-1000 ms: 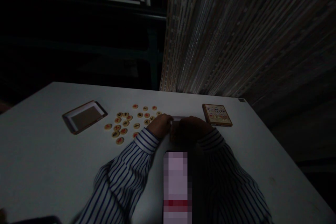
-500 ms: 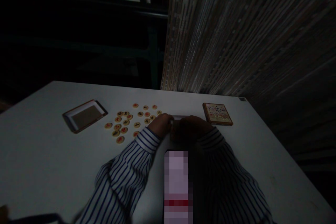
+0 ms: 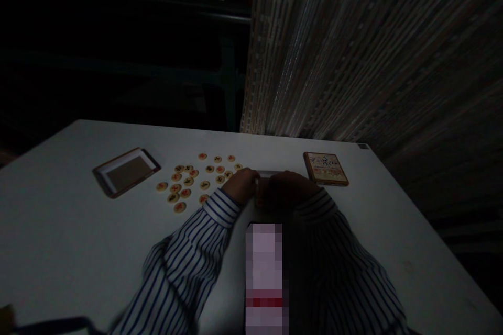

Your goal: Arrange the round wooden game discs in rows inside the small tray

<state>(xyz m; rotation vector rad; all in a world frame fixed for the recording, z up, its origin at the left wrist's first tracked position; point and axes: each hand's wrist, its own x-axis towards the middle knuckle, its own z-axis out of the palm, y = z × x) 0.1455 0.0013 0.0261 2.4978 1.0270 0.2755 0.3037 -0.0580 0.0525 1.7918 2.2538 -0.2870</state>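
Note:
My left hand (image 3: 242,185) is closed around the left side of a small open box (image 3: 271,173) with a pale rim and brownish wall, near the middle of the table. My right hand (image 3: 293,187) lies over the box's right part, its fingers bent inward in deep shadow; what they hold, if anything, is hidden. Round Chinese chess pieces (image 3: 188,181) with red and black characters lie scattered to the left of my left hand, several of them touching. The inside of the box is mostly covered by my hands.
A shallow rectangular tray or lid (image 3: 128,171) rests at the left of the white table (image 3: 86,251). A flat box with printed characters (image 3: 326,168) lies at the right. A lit phone-like object, blurred out (image 3: 266,272), is between my forearms. A bead-like curtain (image 3: 334,47) hangs behind.
The view has shifted very slightly. My right hand's fingers have moved a little to the left over the box; my left hand stays in place, and the chess pieces lie as before.

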